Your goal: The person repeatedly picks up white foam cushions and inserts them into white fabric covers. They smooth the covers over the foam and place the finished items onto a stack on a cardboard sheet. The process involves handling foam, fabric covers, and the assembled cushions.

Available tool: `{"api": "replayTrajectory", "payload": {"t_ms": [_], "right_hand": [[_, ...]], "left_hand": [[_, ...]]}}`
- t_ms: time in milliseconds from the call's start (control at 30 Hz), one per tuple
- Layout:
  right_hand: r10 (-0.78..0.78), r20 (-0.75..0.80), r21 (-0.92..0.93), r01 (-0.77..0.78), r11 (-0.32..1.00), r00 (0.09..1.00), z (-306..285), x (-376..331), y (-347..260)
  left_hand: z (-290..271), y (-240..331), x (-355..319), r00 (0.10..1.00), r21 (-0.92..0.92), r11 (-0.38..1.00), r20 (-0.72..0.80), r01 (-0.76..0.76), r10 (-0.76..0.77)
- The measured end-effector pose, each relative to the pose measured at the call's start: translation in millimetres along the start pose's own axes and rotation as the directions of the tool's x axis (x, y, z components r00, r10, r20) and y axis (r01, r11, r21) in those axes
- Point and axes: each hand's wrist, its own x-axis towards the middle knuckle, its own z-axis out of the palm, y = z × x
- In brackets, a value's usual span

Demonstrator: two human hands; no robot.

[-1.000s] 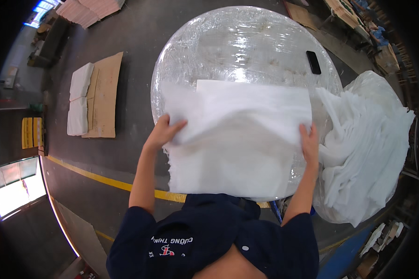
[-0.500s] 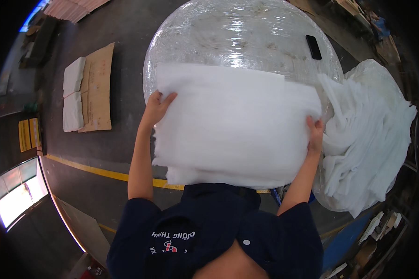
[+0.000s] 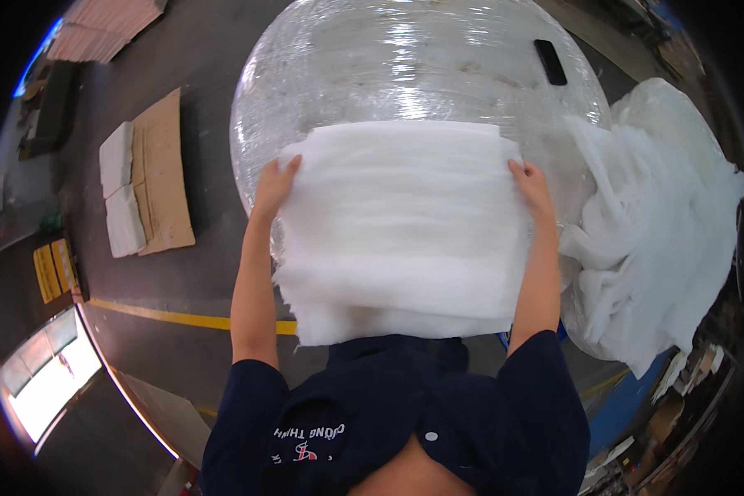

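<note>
Overhead, two hands, left hand (image 3: 274, 186), right hand (image 3: 532, 187), gripping one white wadding stack (image 3: 401, 227), one wrapped table (image 3: 405, 74)

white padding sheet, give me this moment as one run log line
left hand: grips sheet's left edge | right hand: grips right edge | white padding sheet: held flat over wrapped table

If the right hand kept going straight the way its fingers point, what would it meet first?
Probably the plastic-wrapped round surface: the right hand, gripping the white wadding sheet, points up along it. Depth is uncertain.
</note>
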Motion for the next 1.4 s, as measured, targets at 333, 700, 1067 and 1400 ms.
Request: {"api": "replayTrajectory", "payload": {"t_ms": [333,700,1067,1400], "right_hand": [[-0.385,-0.295,-0.087,0.376,0.922,0.875,24,39,10],[-0.35,-0.273,-0.103,0.335,0.937,0.896,18,54,25],[-0.375,-0.397,-0.15,0.344,0.927,0.838,23,48,14],[-0.178,-0.21,0.094,0.201,0.975,0.961,-12,8,43]], "left_hand": [[22,-28,14,0.974,-0.255,0.949,-0.178,-0.185,0.142],[26,-24,26,0.946,-0.138,0.971,-0.287,-0.193,0.147],[29,-36,38,0.943,-0.062,0.98,-0.288,-0.19,0.165],[-17,-67,-3,0.998,-0.249,0.967,-0.014,0.056,-0.061]]}}
